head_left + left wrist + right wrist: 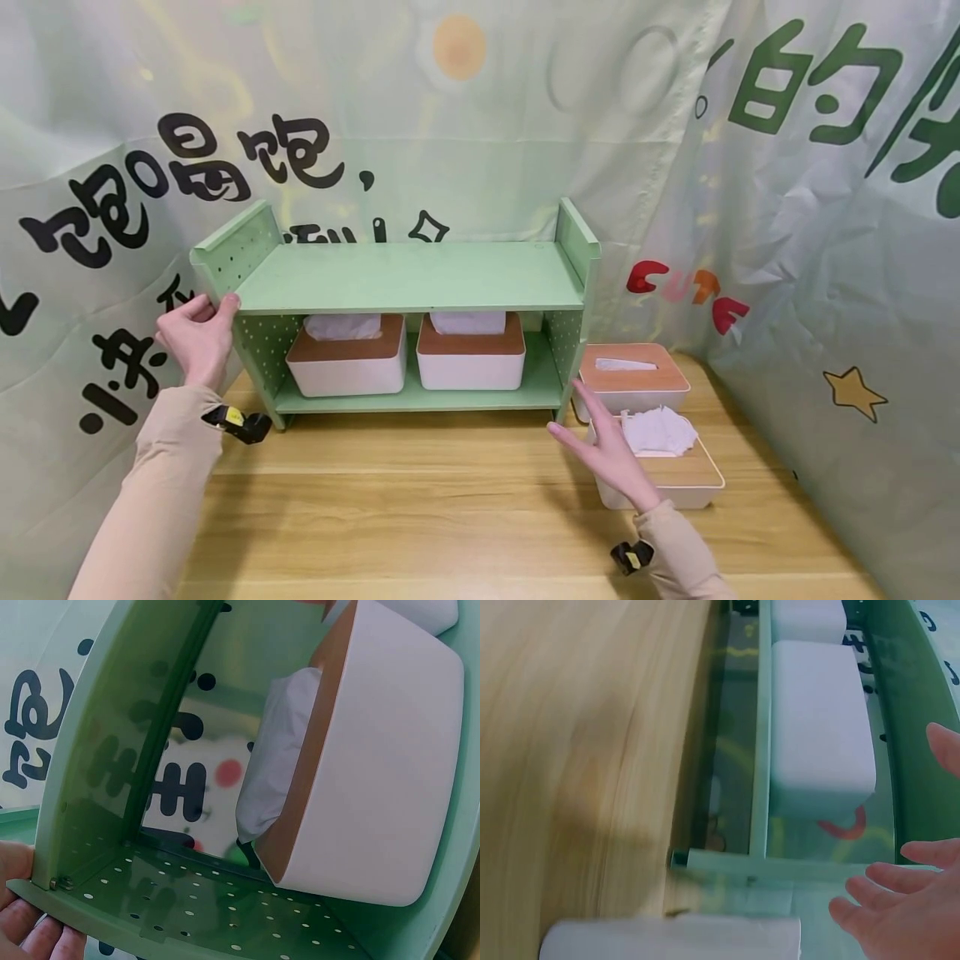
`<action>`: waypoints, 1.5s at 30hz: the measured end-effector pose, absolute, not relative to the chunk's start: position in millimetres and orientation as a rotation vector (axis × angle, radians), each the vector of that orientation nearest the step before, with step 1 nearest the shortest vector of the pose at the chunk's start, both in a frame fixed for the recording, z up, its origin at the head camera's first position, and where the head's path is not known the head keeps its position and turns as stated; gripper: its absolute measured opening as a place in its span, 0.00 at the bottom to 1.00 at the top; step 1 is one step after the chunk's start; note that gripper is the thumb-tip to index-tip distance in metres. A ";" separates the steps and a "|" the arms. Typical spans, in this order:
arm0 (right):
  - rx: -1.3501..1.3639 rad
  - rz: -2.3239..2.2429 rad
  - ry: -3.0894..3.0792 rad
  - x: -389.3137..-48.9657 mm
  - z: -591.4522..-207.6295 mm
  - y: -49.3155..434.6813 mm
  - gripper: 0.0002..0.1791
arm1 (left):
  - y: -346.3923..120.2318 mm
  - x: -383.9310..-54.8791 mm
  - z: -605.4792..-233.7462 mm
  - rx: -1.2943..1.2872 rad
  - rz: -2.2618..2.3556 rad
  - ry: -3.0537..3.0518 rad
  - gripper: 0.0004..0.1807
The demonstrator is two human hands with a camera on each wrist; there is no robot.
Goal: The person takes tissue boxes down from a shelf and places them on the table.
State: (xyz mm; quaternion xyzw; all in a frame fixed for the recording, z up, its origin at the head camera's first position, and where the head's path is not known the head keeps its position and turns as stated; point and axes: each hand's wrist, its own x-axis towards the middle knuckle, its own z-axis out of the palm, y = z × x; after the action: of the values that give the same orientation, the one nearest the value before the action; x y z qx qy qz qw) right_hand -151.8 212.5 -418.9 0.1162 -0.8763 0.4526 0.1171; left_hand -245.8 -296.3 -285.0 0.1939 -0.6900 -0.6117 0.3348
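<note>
A green two-tier shelf with perforated side panels stands on the wooden table. My left hand grips the edge of its left side panel, thumb on one face and fingers curled behind, as the left wrist view shows near the panel's edge. Beside the right side panel, my right hand is open, fingers spread and holding nothing. On the lower tier sit two white tissue boxes with brown lids, a left one and a right one, each with tissue sticking out.
To the right of the shelf, two more tissue boxes stand on the table: a rear one and a front one, the latter partly behind my right hand. Printed fabric hangs behind and along both sides.
</note>
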 end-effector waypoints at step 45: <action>0.358 2.061 -2.214 -243.1 -416.4 153.4 0.50 | -298.4 -247.5 -287.4 0.508 -1.577 -1.824 0.23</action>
State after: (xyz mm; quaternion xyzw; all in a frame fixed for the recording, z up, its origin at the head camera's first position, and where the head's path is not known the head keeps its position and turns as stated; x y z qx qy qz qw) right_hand -243.1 153.4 -416.4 0.1175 -0.7259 0.6760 0.0478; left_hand -247.5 -298.4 -287.4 0.1944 -0.6981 -0.6038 0.3323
